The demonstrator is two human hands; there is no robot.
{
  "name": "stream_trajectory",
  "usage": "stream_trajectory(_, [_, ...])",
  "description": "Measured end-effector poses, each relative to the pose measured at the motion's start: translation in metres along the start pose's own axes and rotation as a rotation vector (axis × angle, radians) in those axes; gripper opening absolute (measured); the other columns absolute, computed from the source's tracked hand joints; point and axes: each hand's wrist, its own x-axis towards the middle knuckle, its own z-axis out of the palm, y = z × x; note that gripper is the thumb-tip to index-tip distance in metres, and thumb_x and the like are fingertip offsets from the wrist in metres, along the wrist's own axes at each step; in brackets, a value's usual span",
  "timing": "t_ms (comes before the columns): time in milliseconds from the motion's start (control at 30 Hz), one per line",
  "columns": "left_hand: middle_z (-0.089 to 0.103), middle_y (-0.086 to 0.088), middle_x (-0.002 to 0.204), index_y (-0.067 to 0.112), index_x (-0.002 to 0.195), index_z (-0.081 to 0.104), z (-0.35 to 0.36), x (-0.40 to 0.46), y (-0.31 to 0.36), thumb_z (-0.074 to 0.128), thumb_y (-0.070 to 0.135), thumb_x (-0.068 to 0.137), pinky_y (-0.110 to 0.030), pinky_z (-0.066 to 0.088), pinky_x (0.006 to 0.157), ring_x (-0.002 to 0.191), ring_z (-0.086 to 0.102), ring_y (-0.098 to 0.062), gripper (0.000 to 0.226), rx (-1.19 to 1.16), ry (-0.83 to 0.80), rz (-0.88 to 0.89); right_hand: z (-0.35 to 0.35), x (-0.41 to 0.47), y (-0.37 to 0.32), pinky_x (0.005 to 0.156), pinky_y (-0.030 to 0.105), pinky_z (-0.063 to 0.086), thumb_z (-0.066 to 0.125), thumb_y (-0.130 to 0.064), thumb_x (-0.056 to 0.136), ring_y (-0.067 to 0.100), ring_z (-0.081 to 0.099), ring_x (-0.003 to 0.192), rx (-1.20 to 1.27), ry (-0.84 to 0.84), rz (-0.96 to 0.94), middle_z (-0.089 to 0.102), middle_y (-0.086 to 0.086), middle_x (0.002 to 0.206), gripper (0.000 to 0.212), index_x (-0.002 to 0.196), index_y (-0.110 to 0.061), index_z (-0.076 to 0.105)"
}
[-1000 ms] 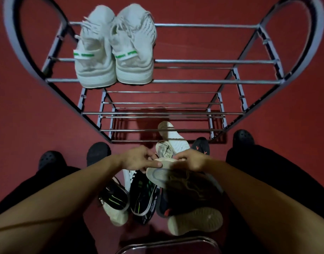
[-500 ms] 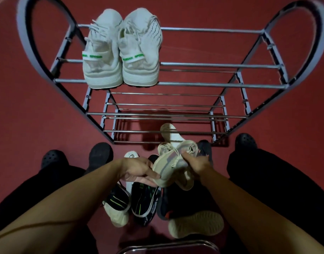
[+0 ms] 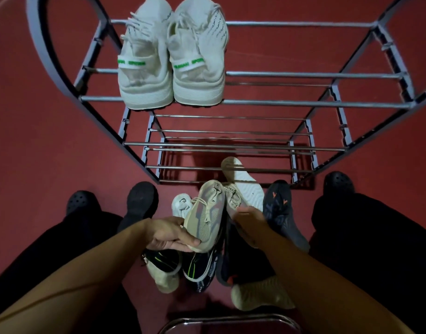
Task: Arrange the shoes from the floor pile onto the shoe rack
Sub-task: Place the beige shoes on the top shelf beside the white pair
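Note:
A pair of white sneakers [image 3: 171, 59] with green heel bands stands on the left of the top shelf of the grey metal shoe rack [image 3: 303, 102]. Below, the floor pile holds black-and-green shoes [image 3: 195, 268], a dark shoe with orange marks [image 3: 279, 210], a white shoe [image 3: 243, 184] and a beige sole [image 3: 260, 295]. My left hand [image 3: 171, 235] grips the heel of a beige laced sneaker [image 3: 206, 215] lifted above the pile. My right hand [image 3: 249, 219] holds a second beige sneaker [image 3: 231, 196] beside it; its fingers are mostly hidden.
The red floor surrounds the rack. My black-trousered legs and black clogs [image 3: 142, 201] flank the pile; another clog [image 3: 338, 183] sits at right. A chrome curved bar [image 3: 228, 319] lies at the bottom edge. The rack's right top shelf and lower shelves carry nothing.
The beige pair has been lifted out of the pile and turned upright, toes toward the rack. Each hand now carries one shoe, and the view has moved closer to the rack.

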Motion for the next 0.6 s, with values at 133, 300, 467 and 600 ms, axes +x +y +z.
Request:
stream_trajectory(133, [0.074,-0.008,0.120,0.009,0.122,0.065,-0.013,0.005,-0.007,0.075,-0.005,0.083,-0.031,0.054,0.102,0.115,0.069,-0.021,0.043,0.015,-0.009,0.005,-0.027,0.003,0.019,0.069,0.031,0.058,0.087,-0.033,0.060,0.009,0.064,0.076,0.000,0.194,0.055,0.056,0.007,0.092,0.051,0.087,-0.028,0.044])
stream_trajectory(300, [0.074,-0.009,0.121,0.011,0.123,0.063,-0.021,0.018,-0.010,0.075,-0.007,0.083,-0.031,0.055,0.100,0.115,0.069,-0.022,0.045,-0.012,0.004,0.011,-0.045,0.027,0.048,0.093,0.037,0.050,0.073,-0.039,0.081,0.019,0.054,0.099,-0.170,0.211,0.212,0.053,0.004,0.110,0.036,0.096,-0.031,0.042])
stream_trajectory(467, [0.072,-0.014,0.123,0.006,0.134,0.053,-0.025,0.034,-0.017,0.077,-0.010,0.079,-0.036,0.057,0.097,0.115,0.069,-0.027,0.061,-0.087,0.028,0.018,-0.044,0.048,0.076,0.076,0.039,0.053,0.066,-0.047,0.087,0.031,0.069,0.084,-0.267,0.244,0.168,0.074,0.015,0.092,0.039,0.083,-0.009,0.072])
stream_trajectory(600, [0.073,-0.014,0.119,0.006,0.134,0.051,-0.020,0.040,-0.018,0.078,-0.012,0.077,-0.034,0.060,0.090,0.111,0.071,-0.028,0.066,-0.139,0.070,0.024,-0.035,0.026,0.056,0.058,0.031,0.052,0.068,-0.026,0.090,0.022,0.063,0.065,-0.034,0.130,0.171,0.067,0.011,0.081,0.022,0.095,-0.005,0.068])
